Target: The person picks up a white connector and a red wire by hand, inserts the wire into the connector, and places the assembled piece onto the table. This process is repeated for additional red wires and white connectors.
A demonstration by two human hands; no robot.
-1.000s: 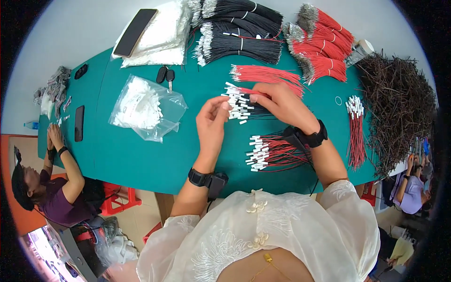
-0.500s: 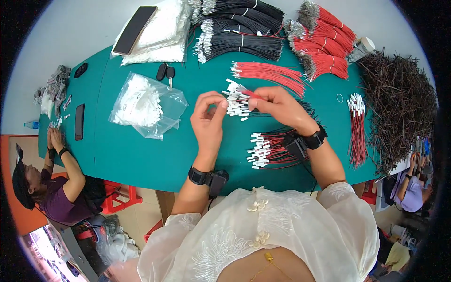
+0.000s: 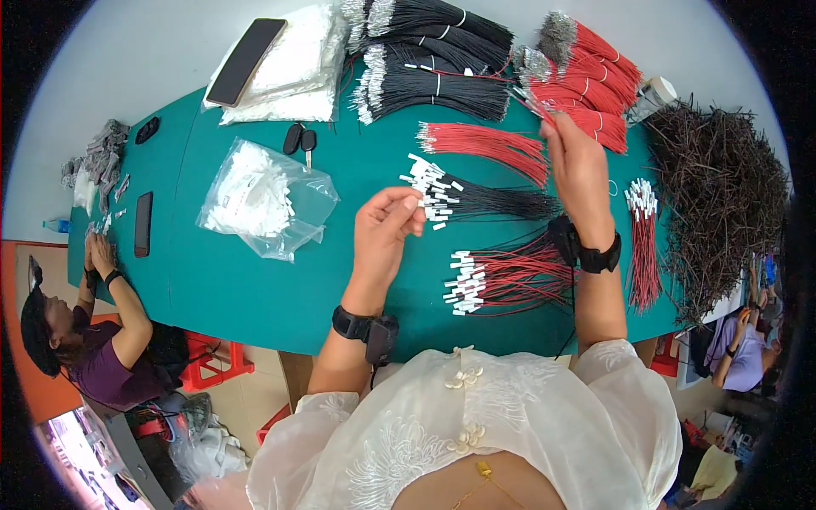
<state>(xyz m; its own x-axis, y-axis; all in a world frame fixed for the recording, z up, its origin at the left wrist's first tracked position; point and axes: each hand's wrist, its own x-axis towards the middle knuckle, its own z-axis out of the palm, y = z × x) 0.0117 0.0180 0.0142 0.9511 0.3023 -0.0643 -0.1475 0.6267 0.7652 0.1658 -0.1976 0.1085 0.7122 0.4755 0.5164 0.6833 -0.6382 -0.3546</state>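
Observation:
My right hand [image 3: 580, 170] is raised at the right, its thumb and fingers pinched on a red wire [image 3: 534, 105] whose tip points up and left toward the red bundles. My left hand [image 3: 387, 228] is closed in a pinch beside a pile of black wires with white connectors [image 3: 435, 191]; what lies between its fingertips is too small to make out. Loose red wires [image 3: 484, 149] lie fanned just beyond that pile. Nearer to me is a second pile, red and black wires with white connectors [image 3: 467, 282].
Tied black wire bundles [image 3: 442, 85] and red wire bundles [image 3: 595, 81] lie at the back. A clear bag of white connectors [image 3: 251, 200], car keys [image 3: 300, 138] and a phone [image 3: 246, 61] are to the left. A dark wire heap [image 3: 714, 195] fills the right. A co-worker [image 3: 102, 340] sits left.
My right hand has moved away from the white connectors, up and to the right, with red wire in its fingers. My left hand stays near the connectors, shifted slightly right.

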